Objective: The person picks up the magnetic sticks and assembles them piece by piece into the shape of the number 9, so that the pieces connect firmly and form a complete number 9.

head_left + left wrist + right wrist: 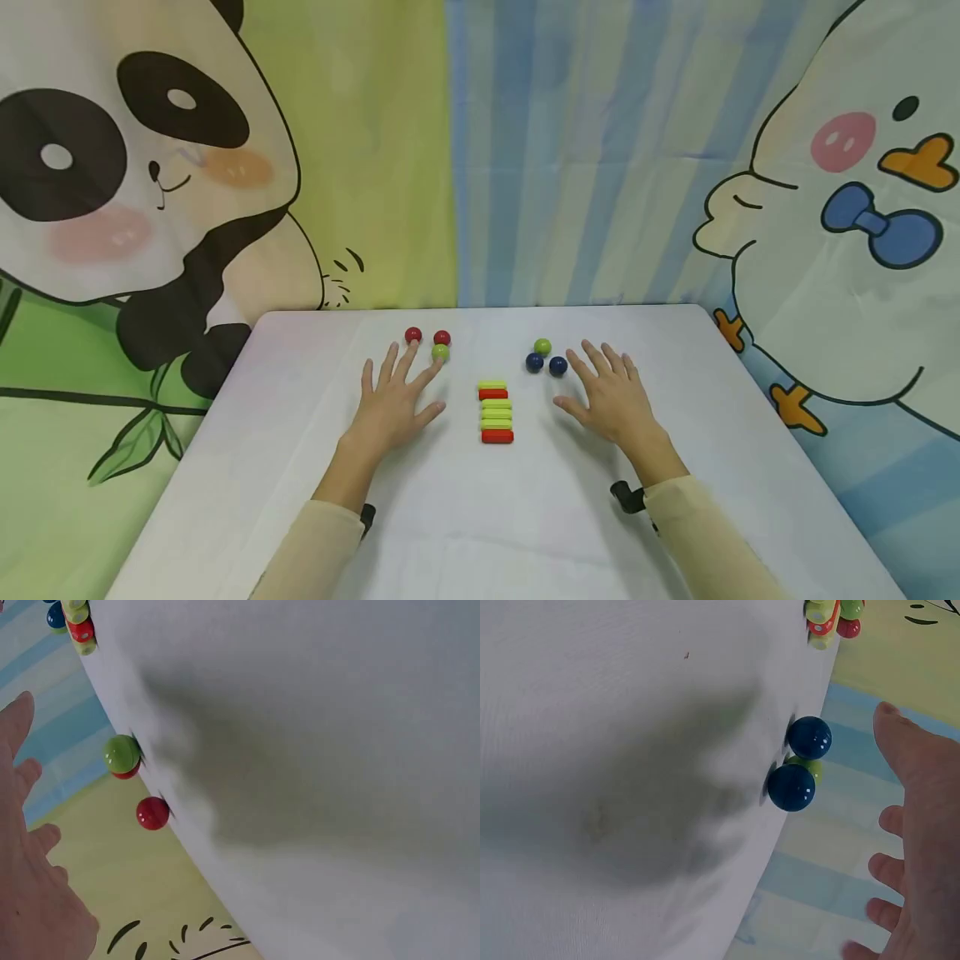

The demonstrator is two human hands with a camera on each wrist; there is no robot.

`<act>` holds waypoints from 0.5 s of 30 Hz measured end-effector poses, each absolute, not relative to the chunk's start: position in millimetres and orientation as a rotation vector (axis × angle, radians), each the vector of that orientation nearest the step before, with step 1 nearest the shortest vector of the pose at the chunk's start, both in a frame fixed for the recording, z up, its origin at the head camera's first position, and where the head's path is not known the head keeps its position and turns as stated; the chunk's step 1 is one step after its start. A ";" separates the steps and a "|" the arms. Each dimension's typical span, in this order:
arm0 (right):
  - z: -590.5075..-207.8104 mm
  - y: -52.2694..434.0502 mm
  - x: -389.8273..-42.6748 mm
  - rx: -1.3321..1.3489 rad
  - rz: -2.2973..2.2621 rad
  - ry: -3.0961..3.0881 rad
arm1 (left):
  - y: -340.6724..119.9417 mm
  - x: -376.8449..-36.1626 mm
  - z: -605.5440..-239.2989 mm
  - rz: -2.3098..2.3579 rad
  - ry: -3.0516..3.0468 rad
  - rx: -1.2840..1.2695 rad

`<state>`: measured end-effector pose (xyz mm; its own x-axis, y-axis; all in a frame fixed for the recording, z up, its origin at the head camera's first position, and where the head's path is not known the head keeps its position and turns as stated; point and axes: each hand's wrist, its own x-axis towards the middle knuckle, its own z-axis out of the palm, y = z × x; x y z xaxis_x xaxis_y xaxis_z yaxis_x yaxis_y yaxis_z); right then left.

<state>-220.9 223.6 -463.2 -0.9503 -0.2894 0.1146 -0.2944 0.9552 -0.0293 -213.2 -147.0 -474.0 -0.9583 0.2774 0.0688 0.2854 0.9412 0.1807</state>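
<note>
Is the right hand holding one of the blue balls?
No: in the head view the right hand lies flat and spread on the table, with both blue balls free just beyond its fingertips.

In the left wrist view the left hand (30, 885) is cut by the left and bottom edges, so only part of the palm and some fingers (16, 720) show. One red ball (127, 772) sits mostly hidden behind the green ball (121, 753). The stack of bars (79, 626) runs off the top edge, small and soft.

In the right wrist view the right hand (922, 847) leaves the frame at right and bottom. A green ball (811, 769) is largely covered by two blue balls (791, 787). The bars (823, 619) are clipped at the top.

From the head, both forearms run off the bottom edge.
</note>
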 end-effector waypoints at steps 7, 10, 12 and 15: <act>-473.0 214.5 -221.9 0.476 0.241 -2.927 | -135.8 -210.6 -485.9 -0.474 -3.053 -0.493; -477.9 212.6 -222.2 0.493 0.297 -2.899 | -127.3 -212.2 -492.5 -0.572 -3.068 -0.525; -481.6 207.9 -223.3 0.509 0.348 -2.900 | -124.4 -214.0 -494.7 -0.611 -3.067 -0.519; -487.3 196.6 -227.6 0.536 0.437 -2.905 | -125.6 -219.0 -495.0 -0.599 -3.066 -0.479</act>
<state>-227.6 196.6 -487.3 -0.9239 -0.3248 0.2024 -0.3700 0.8932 -0.2554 -219.0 -125.6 -495.0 -0.9538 0.2978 0.0393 0.2907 0.8823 0.3703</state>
